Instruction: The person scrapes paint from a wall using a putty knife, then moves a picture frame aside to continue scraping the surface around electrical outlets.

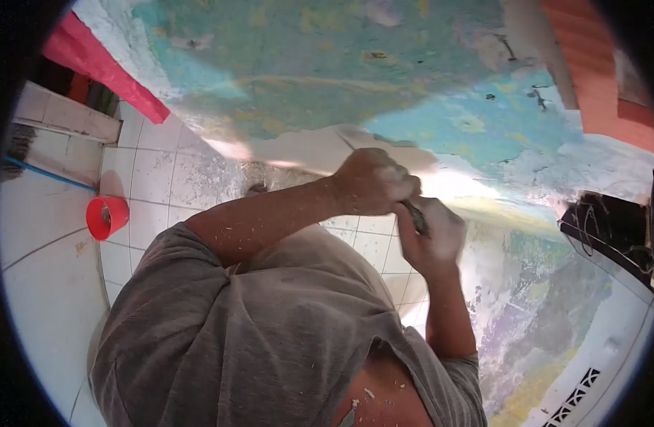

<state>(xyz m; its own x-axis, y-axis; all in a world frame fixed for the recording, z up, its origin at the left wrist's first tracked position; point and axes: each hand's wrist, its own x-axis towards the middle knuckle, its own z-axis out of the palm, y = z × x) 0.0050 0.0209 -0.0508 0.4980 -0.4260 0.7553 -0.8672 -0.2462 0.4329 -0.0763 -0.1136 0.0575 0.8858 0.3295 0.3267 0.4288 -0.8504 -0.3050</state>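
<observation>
My left hand (373, 183) is closed round a narrow tool beside the peeling wall (298, 78). A thin tip of the tool (347, 140) sticks out beyond its knuckles, near a pale bare patch. My right hand (437, 238) is just to the right and lower, its fingers wrapped round the dark rear part of the same tool. The two hands nearly touch. Pale dust coats both hands, and light flakes lie on the left forearm. Most of the tool is hidden by the fingers.
A red cup (107, 218) stands on the tiled floor (153, 171) at the left. Pink cloth (103, 60) hangs at the upper left. A dark box with loose wires (604, 228) is at the right, below an orange surface (604, 78).
</observation>
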